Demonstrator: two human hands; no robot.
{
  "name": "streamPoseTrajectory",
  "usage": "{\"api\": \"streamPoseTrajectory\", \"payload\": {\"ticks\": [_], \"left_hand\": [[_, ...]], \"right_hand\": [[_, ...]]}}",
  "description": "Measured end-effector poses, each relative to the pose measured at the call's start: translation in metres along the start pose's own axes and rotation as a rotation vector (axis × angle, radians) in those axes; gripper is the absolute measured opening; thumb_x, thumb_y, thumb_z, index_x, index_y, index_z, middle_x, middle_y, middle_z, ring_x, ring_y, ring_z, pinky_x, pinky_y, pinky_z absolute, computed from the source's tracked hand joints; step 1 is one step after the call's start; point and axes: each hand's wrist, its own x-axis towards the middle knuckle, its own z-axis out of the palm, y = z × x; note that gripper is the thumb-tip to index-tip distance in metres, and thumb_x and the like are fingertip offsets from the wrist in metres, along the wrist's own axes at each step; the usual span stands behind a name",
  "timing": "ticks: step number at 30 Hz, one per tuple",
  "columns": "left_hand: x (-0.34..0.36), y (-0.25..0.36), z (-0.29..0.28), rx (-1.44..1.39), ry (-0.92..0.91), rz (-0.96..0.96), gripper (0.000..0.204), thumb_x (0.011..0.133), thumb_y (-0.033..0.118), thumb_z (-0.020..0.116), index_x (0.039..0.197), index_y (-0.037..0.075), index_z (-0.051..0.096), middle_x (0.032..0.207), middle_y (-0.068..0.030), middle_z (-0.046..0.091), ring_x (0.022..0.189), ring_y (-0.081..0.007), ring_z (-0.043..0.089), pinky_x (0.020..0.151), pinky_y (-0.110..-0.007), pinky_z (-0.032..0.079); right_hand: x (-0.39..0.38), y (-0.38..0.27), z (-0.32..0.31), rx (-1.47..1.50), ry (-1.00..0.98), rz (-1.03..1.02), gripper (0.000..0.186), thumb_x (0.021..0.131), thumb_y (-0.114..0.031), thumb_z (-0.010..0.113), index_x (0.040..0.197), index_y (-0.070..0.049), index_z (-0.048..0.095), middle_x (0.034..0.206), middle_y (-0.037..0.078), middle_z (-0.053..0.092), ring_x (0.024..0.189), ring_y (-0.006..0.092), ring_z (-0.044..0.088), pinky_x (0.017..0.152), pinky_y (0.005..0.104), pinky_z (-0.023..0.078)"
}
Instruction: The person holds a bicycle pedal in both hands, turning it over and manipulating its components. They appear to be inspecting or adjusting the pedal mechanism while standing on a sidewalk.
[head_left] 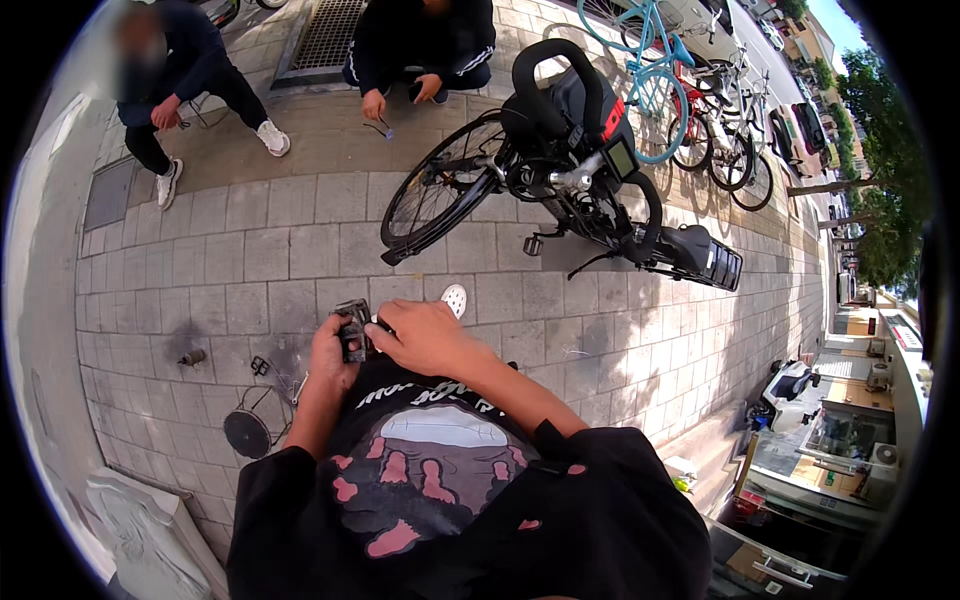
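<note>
My left hand (pixel 332 355) grips a small, worn, dark blocky part (pixel 352 325) in front of my stomach. My right hand (pixel 420 335) is closed at that part's right side, its thumb and fingers pressed on it; small details between the fingers are hard to make out. A black bicycle (pixel 570 205) with a display and rear rack stands on the paving beyond my hands. Down to my left lie a small pedal-like piece (pixel 260 366), a round black object (pixel 247 433) with a thin frame, and a small cylindrical item (pixel 192 357).
Two people crouch or sit opposite, one at the left (pixel 190 70), one in the middle (pixel 420 55). Several parked bicycles (pixel 660 85) line the right. A white scooter (pixel 790 395) stands by shopfronts at the lower right. A pale wall (pixel 45 330) runs along the left.
</note>
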Motion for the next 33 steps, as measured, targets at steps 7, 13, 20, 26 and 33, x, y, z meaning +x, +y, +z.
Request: {"api": "streamPoseTrajectory", "payload": {"ticks": [7,13,20,26,33], "left_hand": [[0.012,-0.009,-0.028,-0.020,-0.012,0.017,0.009,0.091,0.015,0.059,0.085,0.008,0.059,0.070,-0.0024,0.056,0.052,-0.0121,0.044,0.049,-0.027,0.036],[-0.003,0.013,-0.004,-0.069,0.015,0.007,0.014,0.094,0.014,0.051,0.091,0.005,0.062,0.070,-0.0022,0.058,0.048,-0.0095,0.043,0.046,-0.028,0.040],[0.024,0.034,0.010,-0.128,-0.001,0.144,0.010,0.091,0.013,0.057,0.086,0.004,0.058,0.066,-0.0048,0.055,0.049,-0.0132,0.045,0.047,-0.029,0.038],[0.018,0.032,-0.017,-0.219,0.014,0.163,0.008,0.090,0.012,0.058,0.090,0.004,0.060,0.069,-0.0058,0.056,0.048,-0.0133,0.045,0.048,-0.032,0.042],[0.020,0.032,-0.015,-0.230,0.008,0.131,0.007,0.089,0.011,0.060,0.091,0.004,0.061,0.070,-0.0068,0.056,0.050,-0.0144,0.046,0.048,-0.035,0.043]], "right_hand": [[0.010,-0.011,0.011,-0.005,-0.007,0.066,0.042,0.095,-0.043,0.063,0.082,-0.003,0.069,0.076,0.016,0.069,0.072,0.0351,0.068,0.064,0.0457,0.051],[0.027,-0.005,0.008,-0.029,-0.051,-0.103,0.033,0.098,-0.035,0.058,0.097,-0.002,0.061,0.091,0.021,0.068,0.084,0.0434,0.066,0.074,0.0508,0.051],[0.058,-0.026,-0.019,-0.126,-0.091,0.048,0.050,0.097,-0.051,0.058,0.082,-0.004,0.067,0.076,0.020,0.068,0.074,0.0417,0.067,0.066,0.0522,0.048],[0.064,-0.052,-0.015,-0.137,-0.118,-0.116,0.039,0.095,-0.043,0.062,0.092,-0.004,0.064,0.088,0.018,0.069,0.081,0.0412,0.068,0.069,0.0523,0.049],[0.075,-0.045,-0.012,-0.210,-0.196,-0.051,0.055,0.100,-0.050,0.053,0.077,-0.002,0.066,0.078,0.023,0.069,0.079,0.0443,0.067,0.071,0.0541,0.049]]}}
